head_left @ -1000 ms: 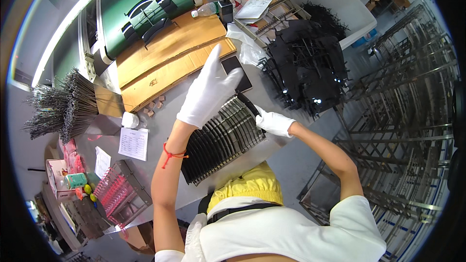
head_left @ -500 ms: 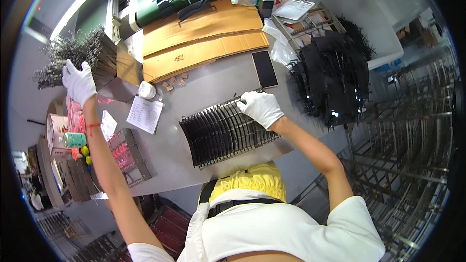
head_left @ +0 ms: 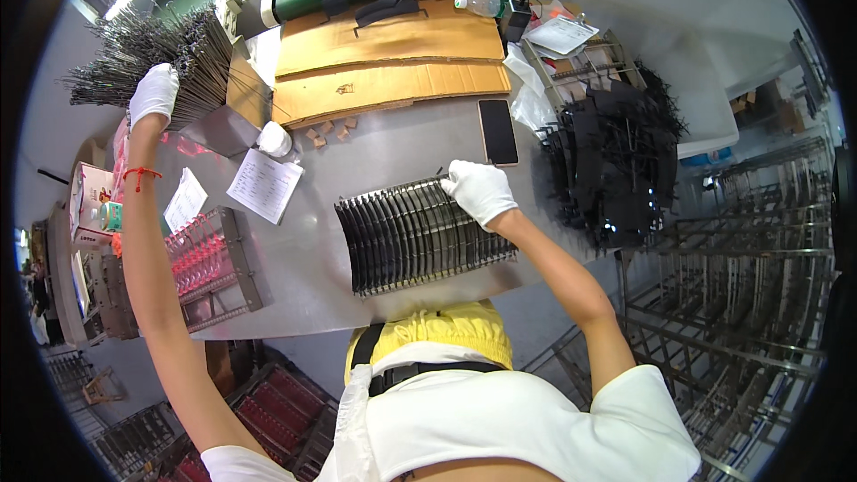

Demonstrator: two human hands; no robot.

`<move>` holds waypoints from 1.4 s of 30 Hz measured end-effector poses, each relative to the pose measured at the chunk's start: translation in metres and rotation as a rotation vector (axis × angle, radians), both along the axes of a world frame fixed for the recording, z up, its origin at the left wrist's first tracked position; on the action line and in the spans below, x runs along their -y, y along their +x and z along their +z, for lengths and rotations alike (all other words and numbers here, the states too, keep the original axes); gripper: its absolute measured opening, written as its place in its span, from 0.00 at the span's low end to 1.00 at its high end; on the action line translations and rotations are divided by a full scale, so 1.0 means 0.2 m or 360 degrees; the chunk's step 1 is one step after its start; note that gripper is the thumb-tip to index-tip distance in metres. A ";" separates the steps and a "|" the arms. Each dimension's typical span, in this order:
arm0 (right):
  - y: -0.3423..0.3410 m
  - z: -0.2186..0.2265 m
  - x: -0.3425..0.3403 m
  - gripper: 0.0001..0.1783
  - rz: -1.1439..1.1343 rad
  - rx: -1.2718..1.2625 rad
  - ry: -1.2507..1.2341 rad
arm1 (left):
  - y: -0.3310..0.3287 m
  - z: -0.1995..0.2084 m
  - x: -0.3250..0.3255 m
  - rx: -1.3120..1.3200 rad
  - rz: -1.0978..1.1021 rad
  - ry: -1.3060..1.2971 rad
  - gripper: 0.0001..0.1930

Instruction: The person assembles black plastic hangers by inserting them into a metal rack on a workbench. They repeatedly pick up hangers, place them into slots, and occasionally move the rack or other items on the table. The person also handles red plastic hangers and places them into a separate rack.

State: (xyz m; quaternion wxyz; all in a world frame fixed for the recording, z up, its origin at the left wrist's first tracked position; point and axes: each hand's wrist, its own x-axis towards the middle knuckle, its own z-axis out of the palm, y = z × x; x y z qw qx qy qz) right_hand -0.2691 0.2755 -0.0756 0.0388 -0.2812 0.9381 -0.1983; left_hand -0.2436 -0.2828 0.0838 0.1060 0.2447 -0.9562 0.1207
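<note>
My left hand (head_left: 153,94), in a white glove, is at the near side of a thick bundle of thin dark metal rods (head_left: 192,58) at the far left. Its fingers are curled in on the rods; how many they grip is hidden. A metal rack (head_left: 428,284) filled with a row of curved black strips (head_left: 393,241) lies on the table in front of me. At its far right corner, my gloved right hand (head_left: 479,192) is closed on the rack's edge, with the fingertips partly hidden.
Beyond the rack lie a phone (head_left: 497,132) and cardboard sheets (head_left: 393,85). A pile of black parts (head_left: 611,161) stands at right. Papers (head_left: 264,186), a white round container (head_left: 274,138) and a rack of pink parts (head_left: 201,263) are at left. Metal racks (head_left: 732,303) stand off the table's right.
My left hand has gone from spread fingers to curled ones at the rods. My right hand stays at the rack's corner. The whole view has shifted slightly.
</note>
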 end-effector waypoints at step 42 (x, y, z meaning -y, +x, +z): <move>0.17 -0.51 -0.78 0.22 0.0132 0.0648 0.0321 | 0.90 0.78 -0.64 -0.2841 -0.0572 0.0937 0.17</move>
